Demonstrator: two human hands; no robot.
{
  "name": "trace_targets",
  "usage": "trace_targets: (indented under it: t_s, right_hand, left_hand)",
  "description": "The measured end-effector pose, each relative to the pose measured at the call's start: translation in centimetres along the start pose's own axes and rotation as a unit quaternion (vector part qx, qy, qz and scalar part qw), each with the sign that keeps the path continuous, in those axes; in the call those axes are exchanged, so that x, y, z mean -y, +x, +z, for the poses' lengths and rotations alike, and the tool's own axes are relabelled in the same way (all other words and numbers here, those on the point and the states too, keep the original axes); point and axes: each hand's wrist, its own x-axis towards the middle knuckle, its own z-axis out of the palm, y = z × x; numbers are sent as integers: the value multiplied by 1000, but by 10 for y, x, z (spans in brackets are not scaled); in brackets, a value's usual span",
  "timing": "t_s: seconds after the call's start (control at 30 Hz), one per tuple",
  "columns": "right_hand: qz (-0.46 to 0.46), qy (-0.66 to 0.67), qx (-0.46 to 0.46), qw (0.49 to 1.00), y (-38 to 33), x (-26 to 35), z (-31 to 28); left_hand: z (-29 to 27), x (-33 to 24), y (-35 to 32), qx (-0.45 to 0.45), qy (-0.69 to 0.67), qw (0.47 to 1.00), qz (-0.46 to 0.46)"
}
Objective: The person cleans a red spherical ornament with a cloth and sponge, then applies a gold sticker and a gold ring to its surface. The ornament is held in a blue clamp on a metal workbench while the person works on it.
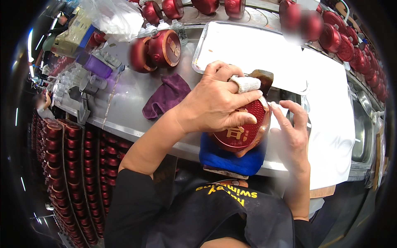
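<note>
A round, flattened red bottle [235, 138] with gold characters, a studded face and a copper-coloured rim rests on a folded blue cloth [248, 163] at the bench's front edge. My left hand [221, 97] is closed over its upper part, the thumb lying across the face. White knitted material [247, 84] wraps one of its fingers. Just beyond the fingertips juts a dark brown flat piece [263, 79]; whether the hand holds it cannot be seen. To the right, my right hand [294, 128] has its fingers apart, with the fingertips close to the bottle's rim and nothing visibly gripped.
Left of my hands lies a purple cloth [167, 96]. Behind it stand two red bottles [164, 48] and a plastic bag [113, 18]. A white-lined tray [237, 45] and white sheet [326, 140] cover the right. Racks of red bottles [62, 165] stand lower left.
</note>
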Motion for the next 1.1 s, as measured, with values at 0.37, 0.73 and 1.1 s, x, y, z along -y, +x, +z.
trace_targets:
  t_s: [0.37, 0.73, 1.1]
  right_hand:
    - [13, -14, 3, 1000, 6, 3, 5]
    - [5, -18, -10, 1000, 2, 4, 5]
    - [42, -2, -11, 999, -17, -1, 1]
  left_hand:
    - [4, 0, -1, 2, 8, 1000, -2]
    - [10, -2, 0, -42, 17, 999, 16]
    - [15, -98, -22, -60, 25, 988, -140]
